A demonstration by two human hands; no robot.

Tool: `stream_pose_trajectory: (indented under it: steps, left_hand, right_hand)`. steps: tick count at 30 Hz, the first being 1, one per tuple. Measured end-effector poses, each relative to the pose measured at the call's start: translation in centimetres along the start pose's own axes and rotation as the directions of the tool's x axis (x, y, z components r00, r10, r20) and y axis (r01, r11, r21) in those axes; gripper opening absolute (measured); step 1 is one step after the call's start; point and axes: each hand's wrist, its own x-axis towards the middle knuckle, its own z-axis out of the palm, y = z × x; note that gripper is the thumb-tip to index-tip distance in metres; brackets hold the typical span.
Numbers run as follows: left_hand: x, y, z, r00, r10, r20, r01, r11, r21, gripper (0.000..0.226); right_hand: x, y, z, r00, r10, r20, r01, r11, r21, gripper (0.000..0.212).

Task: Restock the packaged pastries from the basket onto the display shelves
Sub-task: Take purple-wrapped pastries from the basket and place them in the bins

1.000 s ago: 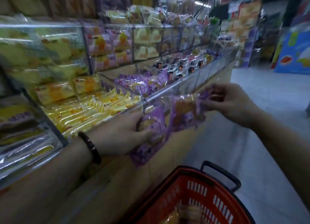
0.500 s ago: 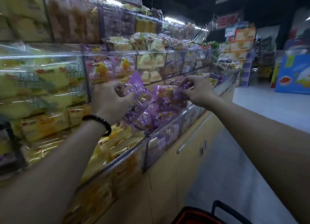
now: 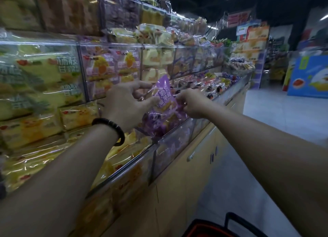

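Observation:
Both hands are on purple-wrapped pastry packs [image 3: 164, 101] over the purple compartment of the lower display bin [image 3: 170, 139]. My left hand [image 3: 126, 101], with a dark bead bracelet on its wrist, holds the upright pack between thumb and fingers. My right hand [image 3: 189, 102] pinches the wrapper's right edge with curled fingers. More purple packs lie under them in the bin. Only the rim and handle of the red basket [image 3: 209, 228] show at the bottom edge.
Clear-fronted shelves [image 3: 110, 46] hold yellow cake packs [image 3: 40, 87] on the left and pink-orange packs [image 3: 110, 68] in the middle. Yellow packs fill the lower bin left of the purple one. Beige cabinet doors [image 3: 186, 180] run below. The aisle floor [image 3: 275, 121] lies to the right.
Both hands have carried the purple packs up from above the basket and forward to the purple bin. The view has risen, so the basket has dropped almost out of frame.

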Motion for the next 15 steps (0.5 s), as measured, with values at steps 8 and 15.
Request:
stream_pose_trajectory:
  steps: [8,15]
  left_hand:
    - [-0.6,0.0,0.6,0.976,0.006,0.216,-0.03,0.994,0.109,0.024]
    - [-0.5,-0.2,0.9,0.895,-0.129,0.428,0.011,0.964,0.267,0.022]
  right_hand:
    - [-0.7,1.0,-0.4,0.993,0.107,0.05,-0.111,0.99,0.089,0.047]
    - [-1.9,0.0,-1.3,0.99,0.102,0.097,-0.108,0.992,0.062,0.032]
